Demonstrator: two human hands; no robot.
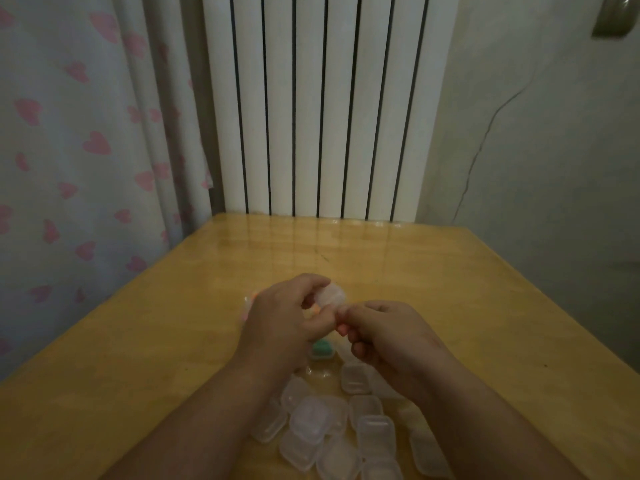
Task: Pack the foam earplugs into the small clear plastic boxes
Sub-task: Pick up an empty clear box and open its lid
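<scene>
Clear box (332, 295) in left hand (284, 320) — green earplug (322, 347) inside tabletop box (322, 356).

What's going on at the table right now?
A person is packing earplugs. Their left hand holds a small clear box above the wooden table, with what looks like an orange earplug at it. The right hand meets it there, fingers curled; what it pinches is unclear. A green earplug sits in a second box below, beside a pile of clear boxes.
</scene>
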